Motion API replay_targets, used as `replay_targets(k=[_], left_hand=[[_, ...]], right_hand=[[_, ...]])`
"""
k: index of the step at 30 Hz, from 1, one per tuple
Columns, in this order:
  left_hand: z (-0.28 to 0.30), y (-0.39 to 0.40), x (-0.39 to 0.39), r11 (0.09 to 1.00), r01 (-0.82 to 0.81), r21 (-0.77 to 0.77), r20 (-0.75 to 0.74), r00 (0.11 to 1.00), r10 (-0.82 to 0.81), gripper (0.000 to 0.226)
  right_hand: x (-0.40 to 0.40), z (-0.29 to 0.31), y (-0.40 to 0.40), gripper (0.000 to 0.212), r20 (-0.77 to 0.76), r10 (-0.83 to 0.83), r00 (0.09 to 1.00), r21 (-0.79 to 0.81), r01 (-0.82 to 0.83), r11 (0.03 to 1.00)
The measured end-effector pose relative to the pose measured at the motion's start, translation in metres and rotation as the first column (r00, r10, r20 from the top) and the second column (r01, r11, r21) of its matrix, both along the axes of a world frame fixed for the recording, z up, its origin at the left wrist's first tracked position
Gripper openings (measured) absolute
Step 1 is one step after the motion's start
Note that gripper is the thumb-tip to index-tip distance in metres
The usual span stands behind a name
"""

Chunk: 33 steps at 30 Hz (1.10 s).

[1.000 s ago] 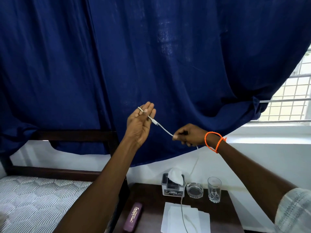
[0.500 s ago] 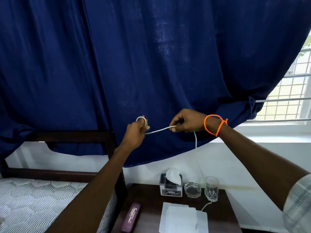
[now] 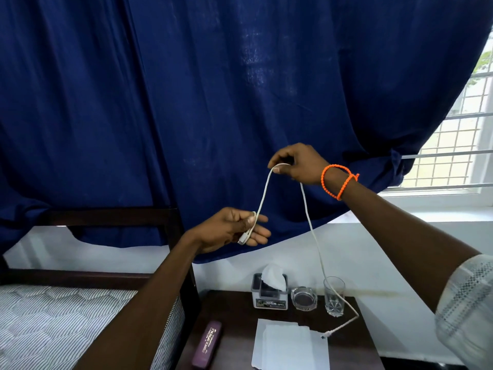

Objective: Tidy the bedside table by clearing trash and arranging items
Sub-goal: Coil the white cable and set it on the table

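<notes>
- We see the white cable [image 3: 310,222] held up in front of the dark blue curtain [image 3: 213,89], well above the bedside table [image 3: 234,324].
- Our left hand [image 3: 234,231] sits near the centre of the view, fingers partly curled, thumb pressing one end of the cable against the fingers; the plug hangs just below the thumb.
- From that hand the cable climbs toward 1 o'clock to our right hand [image 3: 296,164], which pinches it between thumb and forefinger, the other fingers folded in.
- An orange bead bracelet [image 3: 337,180] circles the right wrist.
- From the right hand the cable drops toward 5 o'clock, passes in front of the drinking glass [image 3: 334,296] and bends back toward 8 o'clock.
- Its free end lies at the upper right corner of the white papers [image 3: 290,345] on the table.
- We cannot tell whether the cable touches the glass.
- At the back of the table stand, from 9 o'clock to 3 o'clock, a tissue box [image 3: 270,293], a glass ashtray [image 3: 304,298] and the drinking glass, close together in a row.
- A maroon case [image 3: 207,344] lies near the table's left edge, at 9 o'clock from the papers.
- A striped mattress [image 3: 66,321] in a dark wooden bed frame [image 3: 106,216] fills the lower left.
- A barred window [image 3: 453,145] shows at 3 o'clock, beside the curtain.
</notes>
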<state>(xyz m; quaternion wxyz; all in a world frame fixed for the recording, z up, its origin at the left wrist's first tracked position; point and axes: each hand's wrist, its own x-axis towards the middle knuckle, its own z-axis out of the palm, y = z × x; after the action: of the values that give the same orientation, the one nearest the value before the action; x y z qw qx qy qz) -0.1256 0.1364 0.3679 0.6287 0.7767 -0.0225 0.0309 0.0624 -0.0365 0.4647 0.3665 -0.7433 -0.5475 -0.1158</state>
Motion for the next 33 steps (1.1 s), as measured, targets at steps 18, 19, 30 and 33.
replay_targets(k=[18, 19, 30, 33], left_hand=[[0.057, -0.024, 0.022, 0.793, 0.076, -0.604, 0.432, 0.867, 0.247, 0.031], [0.058, -0.021, 0.026, 0.798, 0.015, -0.603, 0.423, 0.854, 0.304, 0.031], [0.031, 0.019, 0.033, 0.879, -0.471, 0.072, 0.371, 0.831, 0.414, 0.025], [0.027, 0.024, 0.037, 0.839, -0.454, 0.299, 0.316, 0.877, 0.362, 0.017]], right_hand=[[-0.045, -0.071, 0.022, 0.021, -0.138, 0.081, 0.987, -0.118, -0.098, 0.988], [-0.048, -0.071, 0.022, 0.026, -0.144, 0.089, 0.986, -0.125, -0.107, 0.986], [-0.044, -0.035, 0.005, 0.014, 0.075, 0.086, 0.993, -0.239, -0.066, 0.969], [-0.043, -0.025, 0.002, 0.015, 0.166, 0.082, 0.983, -0.336, -0.022, 0.942]])
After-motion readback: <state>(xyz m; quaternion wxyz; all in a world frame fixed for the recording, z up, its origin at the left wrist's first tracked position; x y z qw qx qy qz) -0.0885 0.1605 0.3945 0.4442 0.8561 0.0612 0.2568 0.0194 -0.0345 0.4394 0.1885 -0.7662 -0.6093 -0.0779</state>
